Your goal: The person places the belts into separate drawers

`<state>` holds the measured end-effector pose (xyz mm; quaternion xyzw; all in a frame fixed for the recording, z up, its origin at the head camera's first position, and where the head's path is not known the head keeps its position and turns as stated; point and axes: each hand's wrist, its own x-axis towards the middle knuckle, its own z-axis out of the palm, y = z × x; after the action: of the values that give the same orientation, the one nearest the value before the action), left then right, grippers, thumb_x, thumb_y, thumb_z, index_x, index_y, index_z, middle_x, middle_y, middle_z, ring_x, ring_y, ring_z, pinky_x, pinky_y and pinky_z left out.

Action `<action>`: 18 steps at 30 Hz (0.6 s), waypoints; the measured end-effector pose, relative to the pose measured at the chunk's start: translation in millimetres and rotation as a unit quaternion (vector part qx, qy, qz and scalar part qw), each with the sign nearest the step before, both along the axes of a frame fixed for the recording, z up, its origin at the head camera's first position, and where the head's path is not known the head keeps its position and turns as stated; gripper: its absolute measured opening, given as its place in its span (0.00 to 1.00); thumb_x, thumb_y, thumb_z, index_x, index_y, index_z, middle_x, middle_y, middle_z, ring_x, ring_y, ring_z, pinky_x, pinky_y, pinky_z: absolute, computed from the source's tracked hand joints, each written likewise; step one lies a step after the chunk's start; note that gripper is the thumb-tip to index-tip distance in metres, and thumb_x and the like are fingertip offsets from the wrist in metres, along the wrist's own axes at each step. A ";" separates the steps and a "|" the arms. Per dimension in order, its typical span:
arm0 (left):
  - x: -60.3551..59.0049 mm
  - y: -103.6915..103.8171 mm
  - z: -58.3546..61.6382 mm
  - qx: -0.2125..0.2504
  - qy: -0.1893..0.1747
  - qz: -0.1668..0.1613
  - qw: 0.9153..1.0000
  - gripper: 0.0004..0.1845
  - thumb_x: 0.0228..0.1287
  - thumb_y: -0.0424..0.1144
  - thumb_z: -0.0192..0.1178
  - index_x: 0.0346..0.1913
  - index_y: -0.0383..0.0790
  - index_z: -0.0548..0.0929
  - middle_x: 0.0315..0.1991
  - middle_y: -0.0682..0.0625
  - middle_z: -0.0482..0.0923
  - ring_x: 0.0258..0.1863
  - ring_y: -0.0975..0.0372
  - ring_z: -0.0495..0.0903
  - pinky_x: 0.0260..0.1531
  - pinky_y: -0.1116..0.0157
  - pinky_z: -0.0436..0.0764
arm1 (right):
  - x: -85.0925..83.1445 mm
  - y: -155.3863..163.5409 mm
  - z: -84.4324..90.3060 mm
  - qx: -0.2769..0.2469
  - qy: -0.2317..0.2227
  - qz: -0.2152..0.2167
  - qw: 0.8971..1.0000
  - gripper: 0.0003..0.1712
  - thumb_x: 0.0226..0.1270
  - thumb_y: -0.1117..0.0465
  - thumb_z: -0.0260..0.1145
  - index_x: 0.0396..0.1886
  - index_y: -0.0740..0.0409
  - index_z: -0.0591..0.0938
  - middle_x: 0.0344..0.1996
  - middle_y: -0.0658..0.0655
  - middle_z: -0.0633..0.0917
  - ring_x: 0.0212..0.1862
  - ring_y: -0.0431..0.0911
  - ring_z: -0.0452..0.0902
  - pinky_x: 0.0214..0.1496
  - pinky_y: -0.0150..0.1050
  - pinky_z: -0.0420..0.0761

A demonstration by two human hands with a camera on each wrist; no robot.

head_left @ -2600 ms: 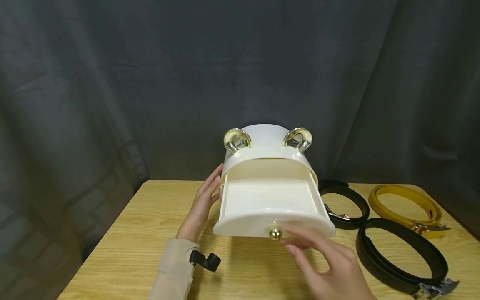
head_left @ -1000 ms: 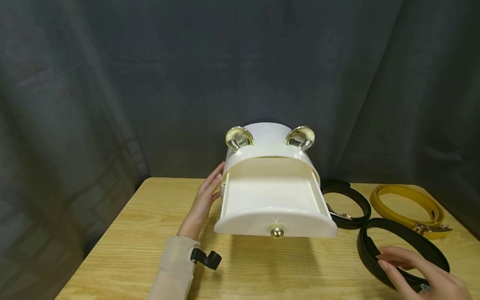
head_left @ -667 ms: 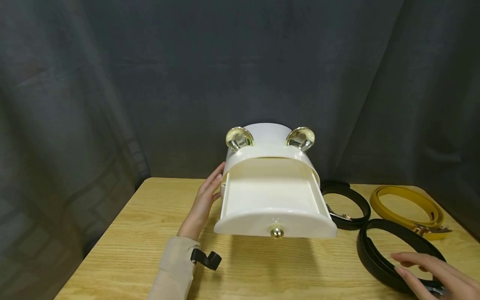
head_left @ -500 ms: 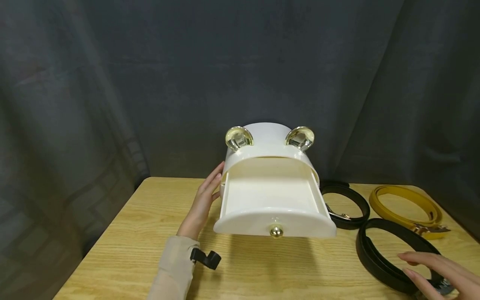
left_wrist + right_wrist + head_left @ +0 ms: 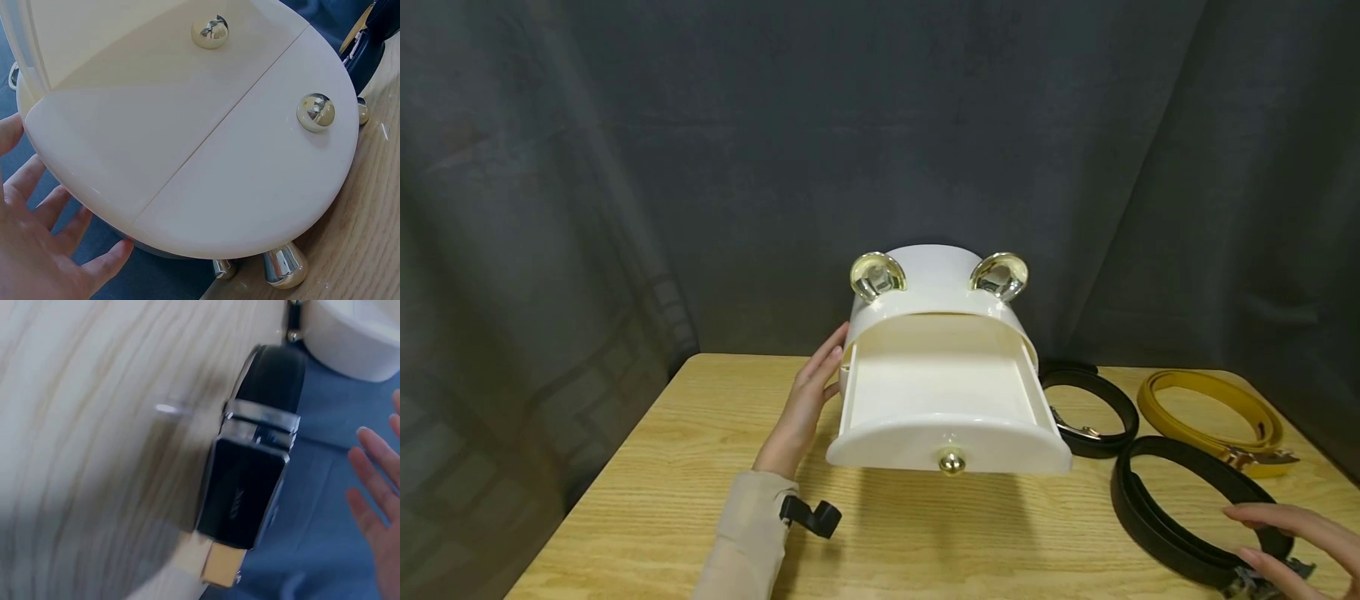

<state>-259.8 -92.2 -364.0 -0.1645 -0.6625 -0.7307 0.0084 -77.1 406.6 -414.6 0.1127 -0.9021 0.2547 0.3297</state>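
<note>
A white round-topped drawer box (image 5: 936,279) with gold ears stands at the back middle. Its upper drawer (image 5: 947,392) is pulled out, the inside bare, a gold knob (image 5: 952,462) on the front. My left hand (image 5: 801,408) rests against the box's left side with fingers extended; the left wrist view shows its fingertips at the edge, beside the closed lower drawer (image 5: 262,181). My right hand (image 5: 1300,537) hovers over the near coiled black belt (image 5: 1138,517), thumb and fingers apart, holding nothing. That belt's dark buckle (image 5: 244,487) shows large in the right wrist view.
Behind the near belt lie a second coiled black belt (image 5: 1123,408), close to the box's right side, and a coiled yellow belt (image 5: 1206,383). All are on the wooden table (image 5: 700,442). A grey curtain (image 5: 775,167) hangs behind.
My right hand has left the drawer knob and moved right to the near black belt, then drifted slightly further right, toward its buckle. My left hand and the drawer stay as they were.
</note>
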 end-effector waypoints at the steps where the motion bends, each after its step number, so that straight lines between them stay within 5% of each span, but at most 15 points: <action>1: 0.0 -0.1 -0.1 0.000 0.000 -0.001 1.000 0.28 0.79 0.48 0.44 0.77 0.49 0.60 0.77 0.54 0.55 0.75 0.57 0.54 0.68 0.44 0.59 | -0.5 3.2 -1.9 0.002 -0.003 -0.001 1.000 0.32 0.27 0.79 0.81 0.38 0.51 0.87 0.40 0.26 0.77 0.40 0.18 0.70 0.33 0.16 0.68; 8: 0.7 -0.6 0.6 -0.002 0.001 -0.001 1.000 0.28 0.79 0.48 0.44 0.77 0.49 0.60 0.77 0.54 0.56 0.75 0.58 0.54 0.67 0.43 0.59 | -4.1 25.9 -17.0 0.019 -0.030 0.009 0.999 0.36 0.22 0.76 0.83 0.40 0.49 0.87 0.42 0.25 0.75 0.46 0.16 0.65 0.35 0.15 0.65; 14: 0.4 -1.5 0.2 -0.005 -0.001 0.002 1.000 0.28 0.79 0.48 0.44 0.77 0.49 0.61 0.77 0.54 0.56 0.75 0.58 0.54 0.68 0.43 0.59 | -5.2 47.3 -34.2 0.026 -0.102 -0.014 0.994 0.31 0.34 0.69 0.84 0.43 0.45 0.86 0.43 0.25 0.75 0.47 0.14 0.59 0.33 0.19 0.63; 18: 1.1 -1.2 0.6 -0.003 -0.003 0.004 1.000 0.28 0.79 0.49 0.45 0.77 0.50 0.61 0.76 0.55 0.57 0.75 0.59 0.54 0.68 0.43 0.59 | -4.5 53.1 -42.1 0.017 -0.109 -0.020 0.994 0.30 0.37 0.67 0.84 0.44 0.45 0.86 0.42 0.27 0.76 0.47 0.14 0.60 0.32 0.21 0.64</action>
<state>-258.8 -93.4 -363.4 -0.1596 -0.6654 -0.7292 0.0086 -81.6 459.7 -456.7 0.0717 -0.9390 0.2435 0.2322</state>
